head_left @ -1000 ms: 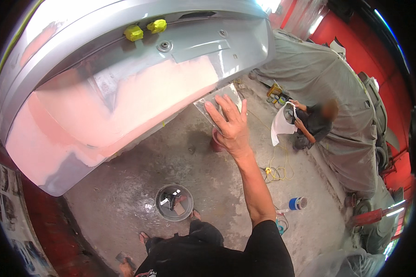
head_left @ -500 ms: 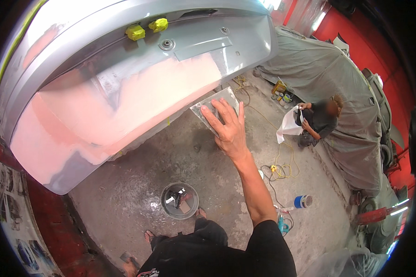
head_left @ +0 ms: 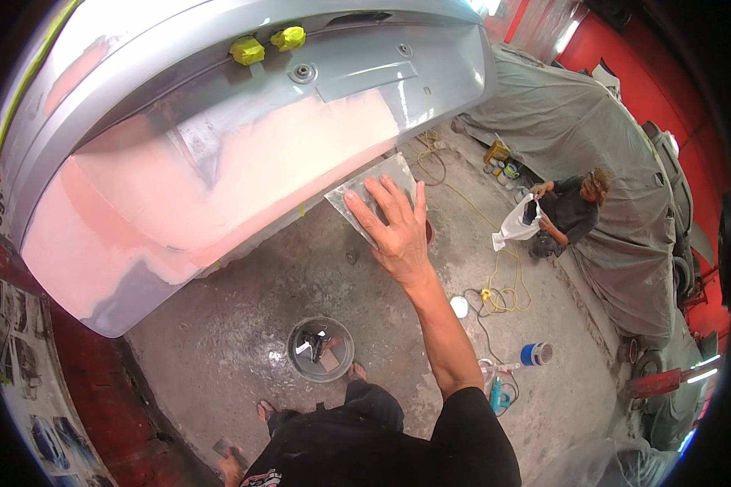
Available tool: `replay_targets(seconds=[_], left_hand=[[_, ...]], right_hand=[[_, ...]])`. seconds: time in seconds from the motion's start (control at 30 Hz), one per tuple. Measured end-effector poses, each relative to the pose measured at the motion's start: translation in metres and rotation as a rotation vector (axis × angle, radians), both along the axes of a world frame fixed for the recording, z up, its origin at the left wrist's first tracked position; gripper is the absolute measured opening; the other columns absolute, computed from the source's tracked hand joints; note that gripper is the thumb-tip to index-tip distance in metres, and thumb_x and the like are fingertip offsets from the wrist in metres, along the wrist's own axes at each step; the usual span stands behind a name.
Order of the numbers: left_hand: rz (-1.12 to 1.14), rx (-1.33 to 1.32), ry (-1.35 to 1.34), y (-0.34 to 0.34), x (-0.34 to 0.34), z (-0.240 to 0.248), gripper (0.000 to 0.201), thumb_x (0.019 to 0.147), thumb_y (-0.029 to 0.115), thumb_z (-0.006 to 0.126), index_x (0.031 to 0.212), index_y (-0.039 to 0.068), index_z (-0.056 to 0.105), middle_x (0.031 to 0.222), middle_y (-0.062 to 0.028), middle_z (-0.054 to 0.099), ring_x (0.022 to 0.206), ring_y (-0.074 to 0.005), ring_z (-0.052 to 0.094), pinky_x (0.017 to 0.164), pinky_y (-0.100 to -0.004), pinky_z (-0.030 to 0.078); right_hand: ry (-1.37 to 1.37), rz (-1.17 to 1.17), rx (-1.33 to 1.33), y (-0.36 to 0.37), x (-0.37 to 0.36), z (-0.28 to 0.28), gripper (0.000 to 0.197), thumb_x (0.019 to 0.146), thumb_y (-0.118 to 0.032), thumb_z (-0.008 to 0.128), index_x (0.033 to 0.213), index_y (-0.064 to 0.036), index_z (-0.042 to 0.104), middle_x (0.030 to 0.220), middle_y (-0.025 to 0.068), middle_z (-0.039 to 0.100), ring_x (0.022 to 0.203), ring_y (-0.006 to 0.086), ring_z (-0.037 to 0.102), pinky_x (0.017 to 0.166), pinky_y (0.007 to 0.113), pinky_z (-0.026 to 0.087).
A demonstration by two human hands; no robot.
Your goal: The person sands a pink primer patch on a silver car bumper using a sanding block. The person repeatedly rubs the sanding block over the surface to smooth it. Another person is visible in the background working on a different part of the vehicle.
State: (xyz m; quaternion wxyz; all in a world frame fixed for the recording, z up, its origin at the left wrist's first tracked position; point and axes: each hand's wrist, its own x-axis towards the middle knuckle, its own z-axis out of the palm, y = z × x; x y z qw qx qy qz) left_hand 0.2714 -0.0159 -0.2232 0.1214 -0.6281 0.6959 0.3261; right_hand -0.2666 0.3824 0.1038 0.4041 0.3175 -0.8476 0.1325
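Observation:
My right hand [head_left: 394, 227] reaches forward with its fingers spread over a thin grey square sheet [head_left: 339, 196]; my thumb is hidden. The sheet lies beside the lower edge of a grey car bumper [head_left: 365, 69]; whether it touches cannot be told. A large pink patch [head_left: 260, 154] covers much of the bumper. At the lower left, my left hand [head_left: 231, 466] shows only in part, near my leg. It holds a small flat grey piece [head_left: 222, 447], whose kind is unclear.
By my feet stands a round basin [head_left: 353, 345] holding dark pieces and a brownish block. A person [head_left: 577, 211] crouches at right with a white cloth [head_left: 516, 227], beside a grey-covered car [head_left: 560, 105]. A yellow cord [head_left: 516, 296], a blue can [head_left: 534, 355] and a teal tool [head_left: 499, 395] lie rightward.
My right hand and the square sheet have shifted slightly left along the bumper edge. The crouching person's head and white cloth have moved a little. The view has shifted slightly.

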Motion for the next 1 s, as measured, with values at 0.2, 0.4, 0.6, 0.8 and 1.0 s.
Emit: replay_targets(seconds=[0.2,0.4,0.6,0.8,1.0], left_hand=[[0.053,0.044,0.029,0.005,-0.004,0.006,0.052,0.099,0.037,0.063,0.105,-0.015,0.066,0.092,-0.0174,0.071,0.079,-0.0271,0.067,0.071,-0.0407,0.052],[0.04,0.002,0.033,-0.002,0.0,-0.006,0.051,0.098,0.037,0.065,0.105,-0.014,0.067,0.093,-0.0173,0.071,0.081,-0.0265,0.066,0.073,-0.0421,0.052],[0.032,0.009,0.001,0.004,0.007,-0.002,0.053,0.097,0.038,0.066,0.104,-0.015,0.067,0.093,-0.0187,0.072,0.083,-0.0262,0.067,0.073,-0.043,0.052],[-0.061,0.027,-0.07,-0.008,0.006,-0.031,0.056,0.098,0.042,0.063,0.1,-0.014,0.069,0.088,-0.0216,0.073,0.082,-0.03,0.068,0.073,-0.0432,0.051],[-0.091,-0.051,0.05,-0.069,0.032,-0.089,0.064,0.097,0.05,0.062,0.104,-0.014,0.069,0.099,-0.0271,0.072,0.095,-0.0375,0.068,0.083,-0.0441,0.051]], right_hand=[[0.055,0.017,-0.049,-0.027,0.007,0.017,0.054,0.092,-0.01,0.056,0.143,-0.0288,0.058,0.142,0.0082,0.055,0.129,0.0351,0.054,0.109,0.073,0.027],[0.028,0.01,-0.04,-0.026,0.007,0.003,0.06,0.084,-0.01,0.07,0.14,-0.0291,0.061,0.139,0.0081,0.056,0.129,0.0349,0.055,0.109,0.071,0.03],[-0.144,0.064,-0.202,-0.016,0.032,-0.029,0.06,0.085,0.004,0.058,0.141,-0.0193,0.06,0.138,0.0123,0.057,0.125,0.0371,0.057,0.105,0.065,0.037],[-0.707,0.169,-1.142,-0.043,0.057,-0.032,0.042,0.096,0.002,0.054,0.138,0.0011,0.057,0.124,0.0144,0.063,0.11,0.0214,0.061,0.091,0.031,0.049],[-0.724,0.454,-1.787,-0.09,0.061,-0.022,0.03,0.1,-0.006,0.057,0.126,0.0063,0.061,0.114,0.0084,0.068,0.1,0.0126,0.061,0.09,0.029,0.048]])
